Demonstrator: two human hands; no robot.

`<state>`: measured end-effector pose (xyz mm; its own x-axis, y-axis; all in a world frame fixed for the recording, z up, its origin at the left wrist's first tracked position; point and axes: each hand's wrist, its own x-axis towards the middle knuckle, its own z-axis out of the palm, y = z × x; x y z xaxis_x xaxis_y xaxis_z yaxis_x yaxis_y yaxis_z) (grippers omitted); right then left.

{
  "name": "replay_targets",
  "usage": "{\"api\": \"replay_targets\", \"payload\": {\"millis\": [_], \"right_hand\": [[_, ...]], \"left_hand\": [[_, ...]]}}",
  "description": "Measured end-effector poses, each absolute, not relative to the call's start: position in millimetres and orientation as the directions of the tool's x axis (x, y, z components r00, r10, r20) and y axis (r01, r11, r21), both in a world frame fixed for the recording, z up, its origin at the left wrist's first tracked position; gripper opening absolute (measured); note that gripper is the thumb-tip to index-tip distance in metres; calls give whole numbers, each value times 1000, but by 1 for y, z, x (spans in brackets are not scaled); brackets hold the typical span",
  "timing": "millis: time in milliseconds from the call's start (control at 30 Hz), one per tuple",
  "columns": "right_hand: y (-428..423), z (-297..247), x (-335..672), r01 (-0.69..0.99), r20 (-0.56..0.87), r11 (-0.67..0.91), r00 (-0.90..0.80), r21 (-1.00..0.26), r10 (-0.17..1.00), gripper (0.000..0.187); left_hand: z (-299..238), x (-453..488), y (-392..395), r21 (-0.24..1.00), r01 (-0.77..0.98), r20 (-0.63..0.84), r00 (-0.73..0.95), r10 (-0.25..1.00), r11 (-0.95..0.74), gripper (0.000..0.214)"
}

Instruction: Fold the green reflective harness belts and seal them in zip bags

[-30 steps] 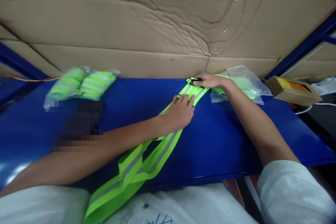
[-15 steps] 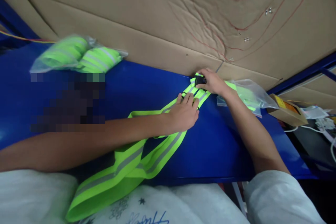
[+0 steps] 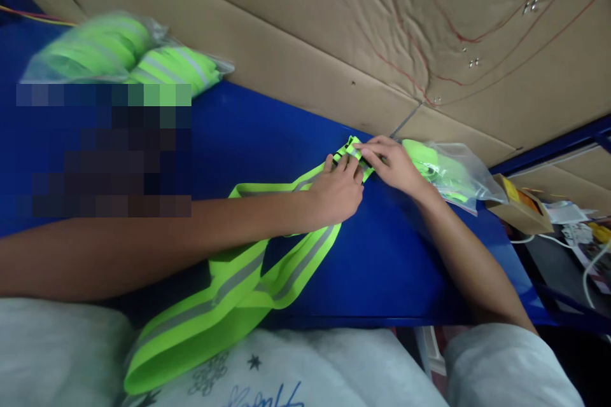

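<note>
A fluorescent yellow-green reflective strap with a grey stripe lies across the blue table, its near loop hanging over the front edge against my shirt. My left hand presses down on the strap near its far end, fingers bent over the bands and a black slider. Just beyond it, my right hand pinches the folded far end of the strap, thumb and fingers closed on it. The black buckle there is mostly covered by my fingers.
Clear bags of rolled yellow-green straps lie at the back left. Another clear bag lies right of my right hand, near a small cardboard box. A cardboard wall borders the blue table. A pixelated patch covers part of the left.
My right hand has folded the strap's far end over towards my left hand, and the black buckle is now mostly covered. My left hand stays on the strap. The view has tilted slightly.
</note>
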<state>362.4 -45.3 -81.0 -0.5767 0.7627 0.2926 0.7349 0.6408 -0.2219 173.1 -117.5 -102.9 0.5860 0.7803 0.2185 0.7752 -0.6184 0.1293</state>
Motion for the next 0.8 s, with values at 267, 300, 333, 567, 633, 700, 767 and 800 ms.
{"api": "replay_targets", "payload": {"millis": [267,300,333,567,633,700,767,800], "right_hand": [[-25,-102,373,821,221,394,-330,-412,918,71],[-25,-102,371,816,217,373,-306,-443,927,70],[-25,-101,370,809,218,347,-274,-474,937,70],[-25,-97,366,763,275,288,-149,-579,950,73],[-25,-96,366,774,299,285,-130,-566,945,70],[-26,-95,365,812,331,279,-113,-513,937,67],[-32,-93,362,870,388,271,-102,-412,916,62],[-36,-91,359,900,421,266,-104,-346,901,59]], "left_hand": [[-101,169,-118,121,776,273,574,772,-619,53],[-100,168,-119,120,773,279,576,768,-623,52],[-99,168,-119,122,772,282,575,768,-623,51],[-89,165,-130,173,785,125,582,803,-595,65],[-86,161,-132,184,802,31,572,819,-568,69],[-84,157,-134,189,824,-37,549,835,-534,72],[-83,154,-135,179,838,-75,534,842,-516,72],[-83,153,-136,168,838,-85,537,839,-519,73]]}}
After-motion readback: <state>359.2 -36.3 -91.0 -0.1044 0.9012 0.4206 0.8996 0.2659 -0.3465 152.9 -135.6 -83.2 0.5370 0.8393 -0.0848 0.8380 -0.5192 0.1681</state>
